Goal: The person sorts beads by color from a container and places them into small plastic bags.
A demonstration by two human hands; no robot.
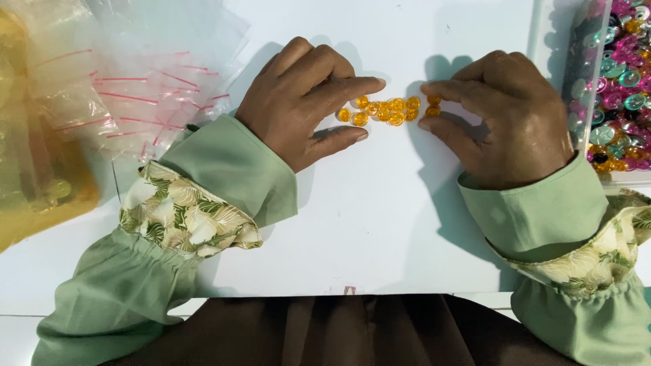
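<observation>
1. The left hand [298, 102] lies at centre frame, palm down on the white table [380, 230]. Its forefinger and thumb are stretched out and parted, bracketing the left end of a cluster of small amber beads [388, 112]. It pinches nothing; the fingers are released and appear to act as a fence against the cluster.

2. The right hand [505, 122] sits right of centre. Its forefinger and thumb are drawn close at the right end of the cluster, with one or two beads at the tips. Whether these are truly pinched or only touched cannot be told.

3. The amber beads lie in a short, tight row on the table, between the two hands, just above centre frame. In my judgement this herding from both ends keeps the round pieces from rolling apart.

4. At the right edge stands a clear plastic container [583, 74] of mixed pink, teal and gold sequins, close beside the right hand.

5. A loose pile of small clear zip bags [149, 88] with red seal lines occupies the upper left; a yellow-tinted bag [34, 169] lies at the left edge.

6. The surface is flat, white and evenly lit. Nothing of the room beyond is visible.
</observation>
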